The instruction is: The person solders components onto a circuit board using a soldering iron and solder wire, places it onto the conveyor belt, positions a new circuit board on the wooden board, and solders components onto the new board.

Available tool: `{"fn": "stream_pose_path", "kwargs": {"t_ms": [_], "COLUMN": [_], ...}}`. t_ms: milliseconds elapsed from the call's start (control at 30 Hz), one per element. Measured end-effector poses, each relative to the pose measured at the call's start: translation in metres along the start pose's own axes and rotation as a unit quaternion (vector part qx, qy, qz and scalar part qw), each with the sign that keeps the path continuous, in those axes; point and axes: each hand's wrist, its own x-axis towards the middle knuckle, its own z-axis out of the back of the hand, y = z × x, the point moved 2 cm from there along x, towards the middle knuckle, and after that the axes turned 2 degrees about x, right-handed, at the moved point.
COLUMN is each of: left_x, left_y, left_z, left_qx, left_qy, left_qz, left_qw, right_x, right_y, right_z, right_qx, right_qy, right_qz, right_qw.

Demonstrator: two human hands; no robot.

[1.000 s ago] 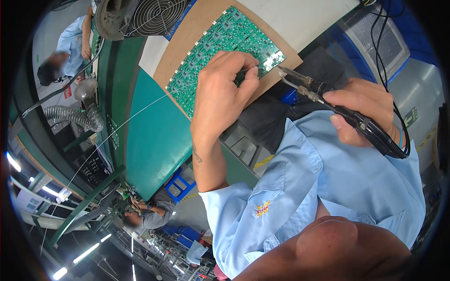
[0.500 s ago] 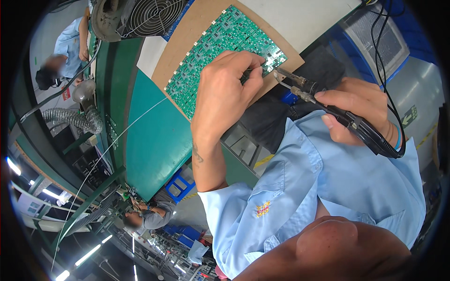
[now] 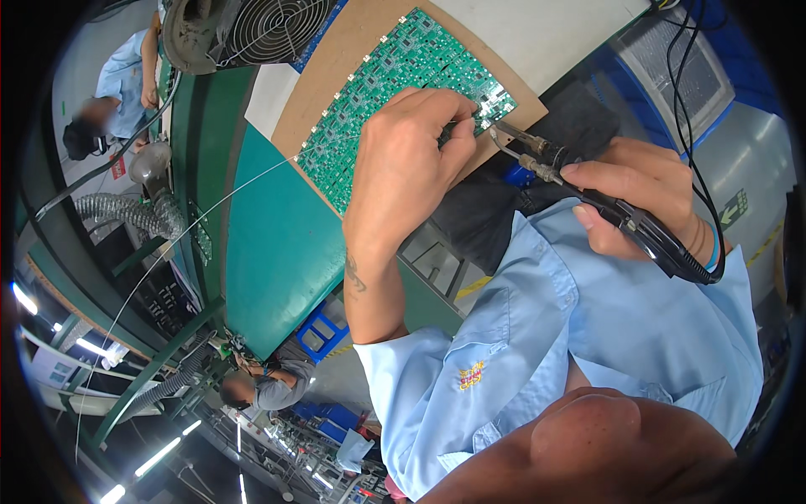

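A green circuit board (image 3: 411, 63) with many small parts lies on a brown board (image 3: 336, 50). My left hand (image 3: 411, 160) is over its near side, thumb and fingers pinched close to the board's right corner. A thin, long solder wire (image 3: 235, 196) runs up from the lower left toward this hand; its stretch over the board is hard to make out, and the pinched end is hidden. My right hand (image 3: 642, 189) is closed round the black handle of a soldering iron (image 3: 617, 214). The iron's bent metal tip is just off the board's right corner.
A round fan grille (image 3: 281, 29) stands at the top left, beside a green work surface (image 3: 269, 252). Black cables (image 3: 684, 76) hang at the right. A clear ribbed duct (image 3: 126, 210) is at the left. Two other people work farther off, at upper left and lower left.
The solder wire has shifted, its far end swinging left and its near part lying higher at the board's edge. My left fingers have moved slightly; the right hand and soldering iron barely differ.
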Motion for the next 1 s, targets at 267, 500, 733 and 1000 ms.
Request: {"fn": "stream_pose_path", "kwargs": {"t_ms": [267, 500, 733, 1000], "left_x": [0.0041, 0.0046, 0.0025, -0.0001], "left_y": [-0.0029, -0.0014, -0.0015, -0.0005], "left_z": [0.0010, -0.0006, -0.0004, 0.0003], "left_qx": [0.047, 0.048, 0.038, 0.029], "left_qy": [0.029, 0.027, 0.024, 0.019], "left_qz": [-0.018, -0.030, -0.019, -0.016], "left_qw": [0.998, 0.998, 0.999, 0.999], "right_x": [0.0024, 0.0009, -0.0009, -0.0010], "right_y": [0.0023, 0.0025, 0.0027, 0.0043], "right_z": [0.0005, -0.0004, -0.0017, 0.0025], "right_qx": [-0.009, -0.010, -0.005, -0.006], "right_qy": [0.004, 0.002, 0.000, -0.002], "right_qz": [0.003, 0.003, 0.005, 0.006], "right_qw": [1.000, 1.000, 1.000, 1.000]}}
